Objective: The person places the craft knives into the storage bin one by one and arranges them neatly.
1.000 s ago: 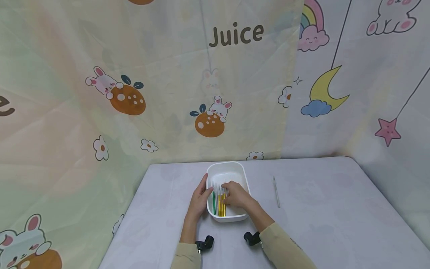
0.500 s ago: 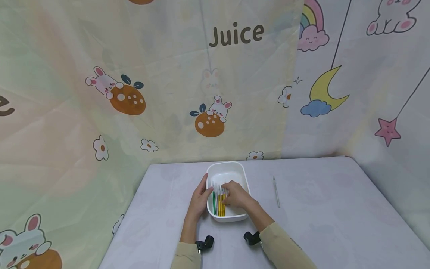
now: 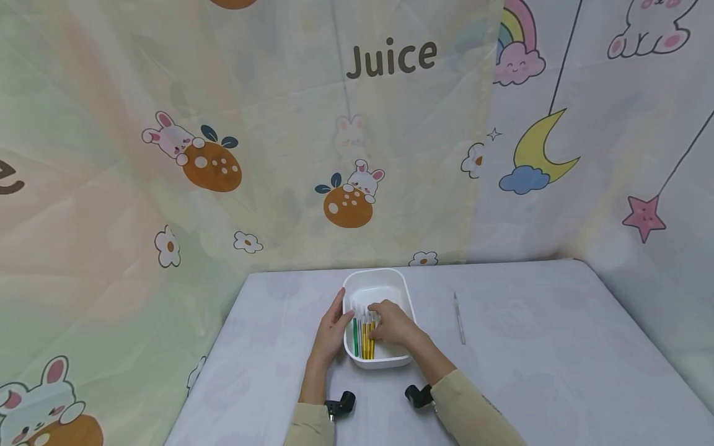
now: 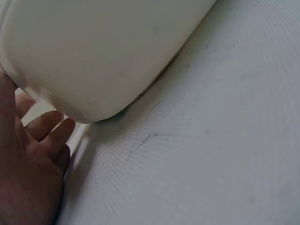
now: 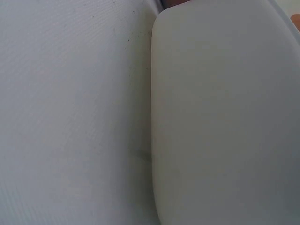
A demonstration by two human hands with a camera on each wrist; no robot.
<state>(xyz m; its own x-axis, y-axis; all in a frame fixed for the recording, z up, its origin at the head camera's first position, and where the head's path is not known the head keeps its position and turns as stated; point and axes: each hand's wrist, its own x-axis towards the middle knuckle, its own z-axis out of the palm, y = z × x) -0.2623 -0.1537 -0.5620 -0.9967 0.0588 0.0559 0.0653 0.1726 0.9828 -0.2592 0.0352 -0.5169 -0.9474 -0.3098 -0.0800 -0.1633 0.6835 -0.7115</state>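
Note:
A white plastic tray sits on the table, with a row of slim pens inside along its left half. One green pen lies at the left end; gold pens lie to the right of it. My left hand grips the tray's left side, thumb over the rim and fingers outside. My right hand reaches in over the right rim, its bent fingers at the gold pens; the contact is partly hidden. In the right wrist view only the tray's outer wall and the cloth show clearly.
A single slim clear or whitish pen lies on the table right of the tray. The table has a pale cloth cover. Printed curtains hang behind and at the sides. A black wrist camera sits on the left wrist.

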